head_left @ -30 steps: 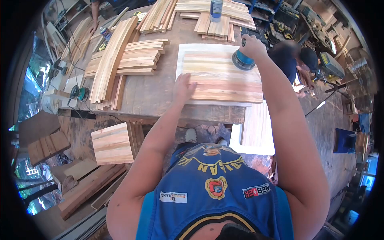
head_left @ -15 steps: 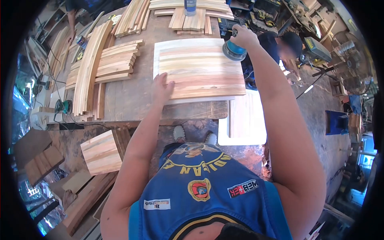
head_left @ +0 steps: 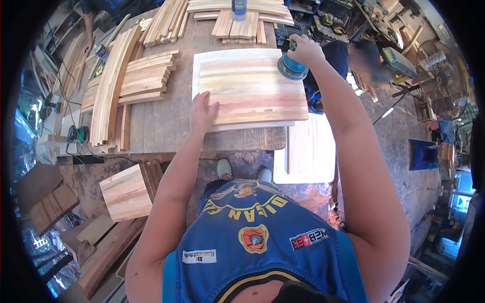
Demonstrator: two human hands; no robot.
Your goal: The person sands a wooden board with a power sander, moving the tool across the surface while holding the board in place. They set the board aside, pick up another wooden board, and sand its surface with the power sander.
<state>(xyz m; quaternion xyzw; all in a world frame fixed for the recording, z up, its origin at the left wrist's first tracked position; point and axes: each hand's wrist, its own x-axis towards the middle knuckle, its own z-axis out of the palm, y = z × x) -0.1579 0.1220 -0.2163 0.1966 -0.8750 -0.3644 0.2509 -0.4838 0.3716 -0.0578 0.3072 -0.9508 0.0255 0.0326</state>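
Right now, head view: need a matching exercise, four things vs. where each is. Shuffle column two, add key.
Things:
1. left hand
2. right hand
3. blue can
4. fan

Places:
A. near the picture's right edge
B. at the left edge of the striped wood panel
C. standing on stacked wood strips
D. on top of the teal sander

Pairs: 1-B, 2-D, 3-C, 4-A

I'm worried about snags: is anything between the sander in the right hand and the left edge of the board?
Only the left hand, at the left edge of the board; nothing else visible lies between it and the sander.
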